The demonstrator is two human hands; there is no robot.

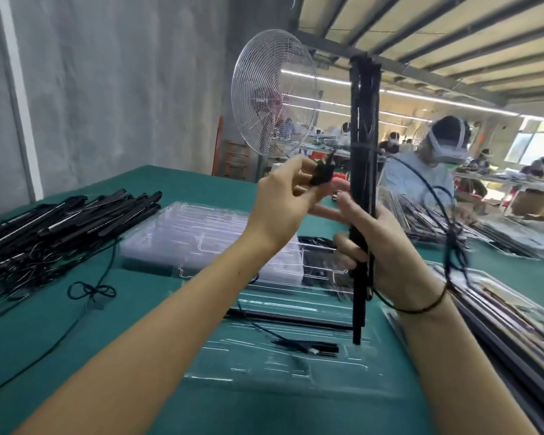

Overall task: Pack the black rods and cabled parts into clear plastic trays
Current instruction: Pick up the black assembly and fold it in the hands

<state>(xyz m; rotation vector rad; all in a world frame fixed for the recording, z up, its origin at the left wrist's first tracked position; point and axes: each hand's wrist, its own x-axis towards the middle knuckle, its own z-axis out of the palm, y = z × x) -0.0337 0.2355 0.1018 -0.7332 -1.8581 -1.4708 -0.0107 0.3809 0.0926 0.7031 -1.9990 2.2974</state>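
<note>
My right hand grips a bundle of black rods held upright, its lower end just above the clear plastic tray in front of me. A thin black cable loops from the bundle to the right. My left hand is raised beside the bundle, its fingers pinched on a small black cabled part. In the tray lie one long black rod and a short black part with a cable.
A heap of black rods and cables covers the green table at the left. A stack of clear trays stands behind the front tray. Filled trays lie at the right. A fan and a seated person are beyond the table.
</note>
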